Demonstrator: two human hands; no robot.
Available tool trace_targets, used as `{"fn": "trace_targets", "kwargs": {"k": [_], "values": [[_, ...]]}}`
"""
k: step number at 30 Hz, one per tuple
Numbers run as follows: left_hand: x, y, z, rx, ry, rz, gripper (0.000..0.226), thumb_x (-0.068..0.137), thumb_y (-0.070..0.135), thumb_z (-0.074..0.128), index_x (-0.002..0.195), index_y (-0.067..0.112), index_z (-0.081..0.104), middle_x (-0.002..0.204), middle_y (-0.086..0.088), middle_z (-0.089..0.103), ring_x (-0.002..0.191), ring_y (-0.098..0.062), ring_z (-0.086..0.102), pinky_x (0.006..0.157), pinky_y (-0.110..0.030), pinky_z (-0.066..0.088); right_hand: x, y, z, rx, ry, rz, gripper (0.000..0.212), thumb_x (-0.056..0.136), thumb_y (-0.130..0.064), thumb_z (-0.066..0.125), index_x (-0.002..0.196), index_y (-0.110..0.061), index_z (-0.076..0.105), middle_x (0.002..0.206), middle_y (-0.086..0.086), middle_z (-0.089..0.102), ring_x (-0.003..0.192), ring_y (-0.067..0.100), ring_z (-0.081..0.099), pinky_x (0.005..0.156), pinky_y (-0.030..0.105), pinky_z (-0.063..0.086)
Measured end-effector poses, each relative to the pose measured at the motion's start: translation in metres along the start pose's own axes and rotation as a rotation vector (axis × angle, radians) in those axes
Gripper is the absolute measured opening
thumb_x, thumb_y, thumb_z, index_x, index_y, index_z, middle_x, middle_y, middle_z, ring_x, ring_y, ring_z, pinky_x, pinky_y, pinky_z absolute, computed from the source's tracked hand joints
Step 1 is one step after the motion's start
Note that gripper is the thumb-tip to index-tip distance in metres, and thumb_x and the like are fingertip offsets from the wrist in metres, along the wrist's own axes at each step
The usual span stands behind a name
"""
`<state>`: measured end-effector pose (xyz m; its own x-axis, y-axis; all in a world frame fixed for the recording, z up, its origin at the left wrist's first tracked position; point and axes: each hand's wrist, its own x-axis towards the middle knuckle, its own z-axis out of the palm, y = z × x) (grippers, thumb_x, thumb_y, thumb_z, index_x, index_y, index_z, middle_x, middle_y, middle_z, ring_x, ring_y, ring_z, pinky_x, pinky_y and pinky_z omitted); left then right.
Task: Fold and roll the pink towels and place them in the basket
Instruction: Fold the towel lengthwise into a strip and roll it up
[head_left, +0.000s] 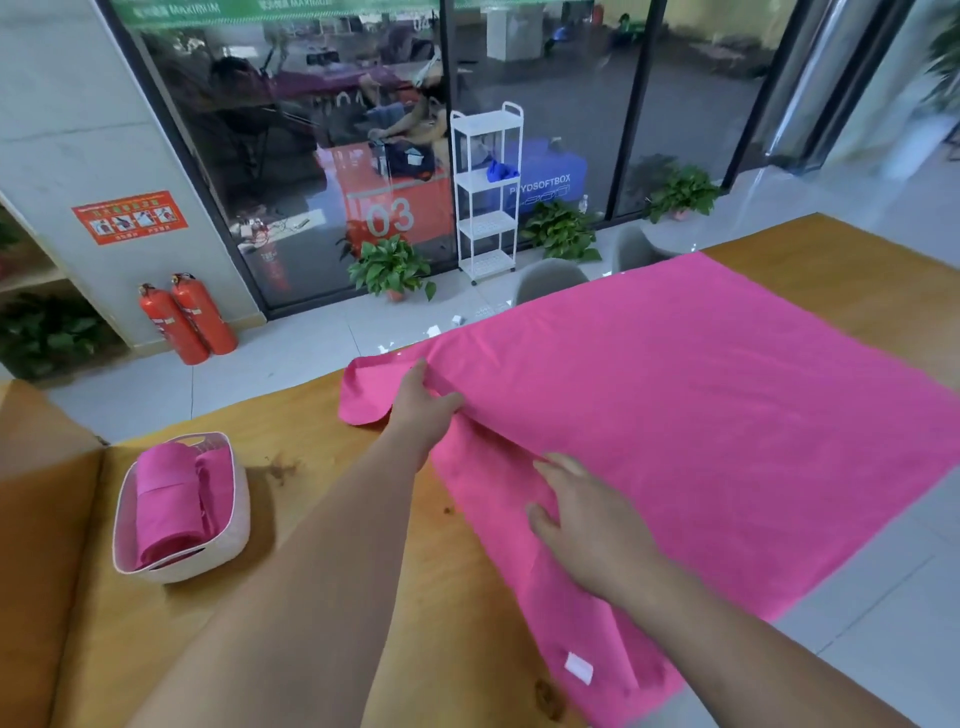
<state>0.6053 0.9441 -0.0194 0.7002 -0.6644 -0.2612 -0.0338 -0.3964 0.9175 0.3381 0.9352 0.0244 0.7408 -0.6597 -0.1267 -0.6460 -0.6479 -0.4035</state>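
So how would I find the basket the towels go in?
Look at the long wooden table. On its left part, away from the big spread pink towel, sits a small pale oval basket. It is the only container there, and it already holds rolled pink towels.

Spread towel (701, 415): plain bright pink, small white tag (578, 667) at its 6 o'clock edge
Rolled towels (166, 512): same pink
Basket (240, 512): pale pinkish white
Counter (130, 649): honey-orange wood grain, dark knots
Fire extinguishers (189, 319): red, at 10 o'clock
Shelf rack (485, 192): white
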Motion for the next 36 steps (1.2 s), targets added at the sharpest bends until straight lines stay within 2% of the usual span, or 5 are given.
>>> {"fn": "trace_targets", "kwargs": {"k": [12,15,20,24,36], "values": [[-0.014,0.098,0.145,0.146,0.008,0.129,0.084,0.096,0.038,0.074,0.164,0.016,0.029,0.131,0.003,0.057,0.122,-0.023,0.052,0.109,-0.039,0.041,-0.015,0.134,-0.094,0.050,0.024,-0.013,0.116,0.080,-0.087,0.056,0.168,-0.024,0.015,0.173,-0.013,0.010,0.153,0.014,0.033,0.119,0.040,0.040],[-0.013,0.115,0.179,0.149,-0.001,0.122,0.092,0.095,0.045,0.073,0.168,0.026,0.019,0.164,-0.007,0.039,0.144,-0.032,0.045,0.123,-0.051,0.034,-0.021,0.165,-0.110,0.054,0.020,-0.012,0.118,0.079,-0.089,0.056,0.168,-0.024,0.013,0.174,-0.014,0.007,0.154,0.014,0.032,0.120,0.042,0.040],[-0.017,0.143,0.236,0.165,-0.025,0.144,0.065,0.097,0.042,0.072,0.151,0.022,0.040,0.137,-0.006,0.053,0.132,-0.032,0.054,0.110,-0.041,0.041,-0.028,0.211,-0.133,0.052,0.022,0.004,0.119,0.079,-0.089,0.056,0.168,-0.021,0.016,0.175,-0.010,0.008,0.154,0.018,0.034,0.119,0.045,0.041],[0.002,0.161,0.281,0.192,-0.067,0.171,0.103,0.079,0.063,0.071,0.161,0.019,0.029,0.157,-0.015,0.050,0.137,-0.037,0.054,0.117,-0.055,0.040,-0.029,0.246,-0.155,0.061,0.036,0.030,0.113,0.082,-0.085,0.059,0.167,-0.021,0.018,0.174,-0.009,0.011,0.153,0.018,0.034,0.120,0.044,0.039],[0.057,0.211,0.428,0.172,-0.081,0.258,0.098,0.097,0.056,0.066,0.167,0.013,0.012,0.168,-0.012,0.033,0.150,-0.033,0.039,0.122,-0.046,0.034,0.012,0.367,-0.215,0.050,-0.013,0.039,0.107,0.086,-0.081,0.060,0.165,-0.018,0.024,0.171,-0.004,0.018,0.151,0.021,0.036,0.120,0.044,0.038]]}}
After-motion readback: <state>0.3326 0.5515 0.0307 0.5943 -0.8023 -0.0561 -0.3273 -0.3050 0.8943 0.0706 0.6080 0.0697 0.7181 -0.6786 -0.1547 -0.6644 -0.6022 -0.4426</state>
